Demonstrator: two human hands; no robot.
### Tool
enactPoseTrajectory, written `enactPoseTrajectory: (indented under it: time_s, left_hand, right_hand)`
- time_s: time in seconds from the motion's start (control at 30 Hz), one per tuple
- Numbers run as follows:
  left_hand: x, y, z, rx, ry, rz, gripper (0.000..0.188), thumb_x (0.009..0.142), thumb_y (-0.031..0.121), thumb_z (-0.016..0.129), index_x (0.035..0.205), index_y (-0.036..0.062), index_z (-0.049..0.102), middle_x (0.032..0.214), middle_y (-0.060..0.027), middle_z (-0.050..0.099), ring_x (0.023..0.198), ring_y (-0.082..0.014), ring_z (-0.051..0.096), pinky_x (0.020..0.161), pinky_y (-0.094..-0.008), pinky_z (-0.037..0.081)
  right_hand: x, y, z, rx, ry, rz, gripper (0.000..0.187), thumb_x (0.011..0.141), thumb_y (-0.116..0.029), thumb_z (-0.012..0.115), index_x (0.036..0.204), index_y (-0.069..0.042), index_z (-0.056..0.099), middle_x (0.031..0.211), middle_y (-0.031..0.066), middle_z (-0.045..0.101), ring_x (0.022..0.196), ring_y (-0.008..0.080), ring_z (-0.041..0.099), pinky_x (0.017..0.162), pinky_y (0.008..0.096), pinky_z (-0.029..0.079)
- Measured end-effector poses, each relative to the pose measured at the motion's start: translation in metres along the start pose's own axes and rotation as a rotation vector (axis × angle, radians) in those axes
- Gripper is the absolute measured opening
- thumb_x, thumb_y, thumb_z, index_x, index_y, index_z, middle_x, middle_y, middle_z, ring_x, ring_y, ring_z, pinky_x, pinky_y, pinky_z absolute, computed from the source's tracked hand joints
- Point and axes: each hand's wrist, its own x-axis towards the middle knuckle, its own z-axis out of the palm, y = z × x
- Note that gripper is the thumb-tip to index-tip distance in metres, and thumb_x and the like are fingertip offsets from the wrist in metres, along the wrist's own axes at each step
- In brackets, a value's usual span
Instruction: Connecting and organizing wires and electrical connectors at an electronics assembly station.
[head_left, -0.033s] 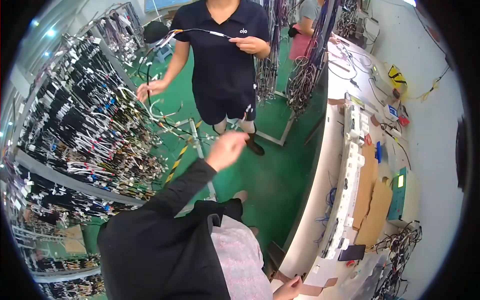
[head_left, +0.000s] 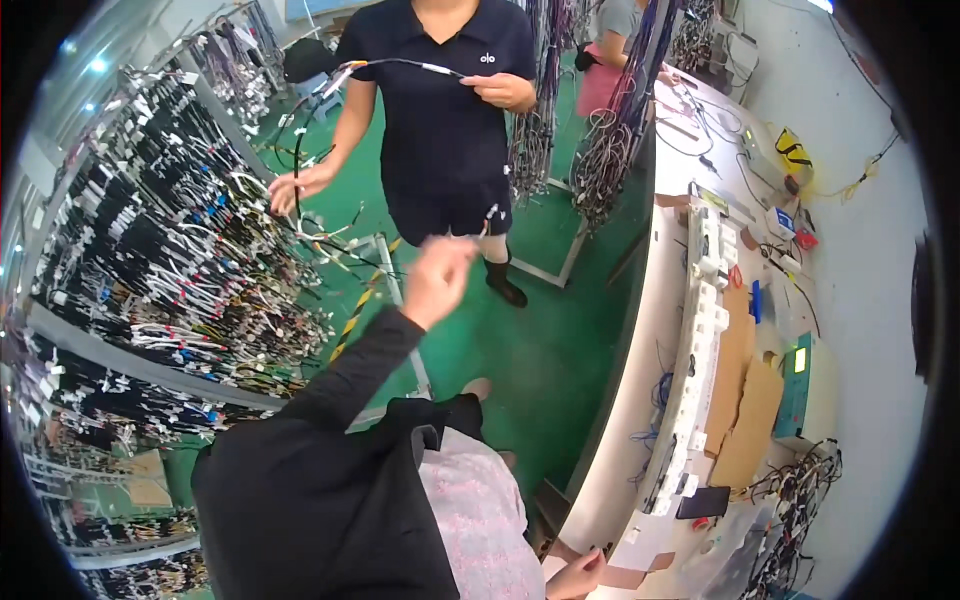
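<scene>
My left hand (head_left: 437, 280) is stretched out in front, blurred by motion, its fingers bunched. A thin cable end with a small white connector (head_left: 491, 212) shows just beyond its fingertips; I cannot tell whether they grip it. My right hand (head_left: 578, 577) is low at the bench edge, its fingers pinched together; what they hold, if anything, is not visible. Facing me, a person in dark clothes holds up a cable harness (head_left: 410, 63) by one end. That person's other hand (head_left: 300, 187) is beside the harness's hanging black loop.
At left, racks hold dense bundles of cables (head_left: 185, 270) with white connectors. A long bench (head_left: 610, 440) at right carries a row of white connector blocks (head_left: 705, 330), cardboard (head_left: 748, 420) and a teal device (head_left: 795, 390). Wire bundles (head_left: 605, 165) hang behind the person.
My left hand has drawn back to the left and slightly up. The facing person and the harness have shifted slightly left. My right hand stays at the bench edge.
</scene>
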Motion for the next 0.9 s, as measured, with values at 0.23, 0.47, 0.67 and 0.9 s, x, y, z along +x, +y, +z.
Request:
enactPoseTrajectory:
  time_s: [0.23,0.47,0.67,0.9]
  left_hand:
    - [0.078,-0.079,-0.104,0.434,0.845,0.046,0.059,0.086,0.011,0.064,0.135,-0.0081,0.037,0.143,-0.0267,0.036,0.134,-0.0423,0.035,0.106,-0.0469,0.035]
    - [0.108,-0.135,-0.096,0.481,0.205,-0.123,0.060,0.088,0.039,0.069,0.133,0.0022,0.052,0.145,-0.0134,0.045,0.145,-0.0448,0.020,0.116,-0.0581,0.017]
    - [0.082,-0.140,-0.006,-0.041,-0.344,-0.074,0.042,0.093,0.035,0.063,0.111,-0.0034,0.057,0.120,-0.0205,0.057,0.115,-0.0357,0.054,0.097,-0.0475,0.042]
    - [0.078,-0.080,0.038,-0.663,-0.495,0.087,0.023,0.094,0.015,0.062,0.110,-0.0006,0.060,0.107,-0.0151,0.060,0.090,-0.0352,0.064,0.074,-0.0405,0.050]
  right_hand:
    - [0.023,-0.064,0.050,0.244,0.091,-0.053,0.018,0.096,-0.012,0.062,0.100,0.004,0.069,0.081,0.0152,0.069,0.064,0.0203,0.060,0.061,0.0314,0.049]
    - [0.056,-0.265,0.085,0.671,-0.230,-0.192,0.017,0.095,-0.005,0.061,0.109,0.002,0.069,0.091,0.0023,0.067,0.076,0.0084,0.056,0.069,0.0221,0.047]
    - [0.090,-0.383,0.172,1.189,-0.762,-0.020,0.062,0.098,-0.020,0.061,0.149,-0.003,0.031,0.137,0.0168,0.051,0.113,0.0199,0.057,0.099,0.0341,0.045]
    - [0.113,-0.435,0.187,1.272,-0.971,-0.103,0.046,0.098,-0.020,0.060,0.136,0.002,0.048,0.121,0.0116,0.062,0.106,0.0155,0.061,0.090,0.0296,0.050]
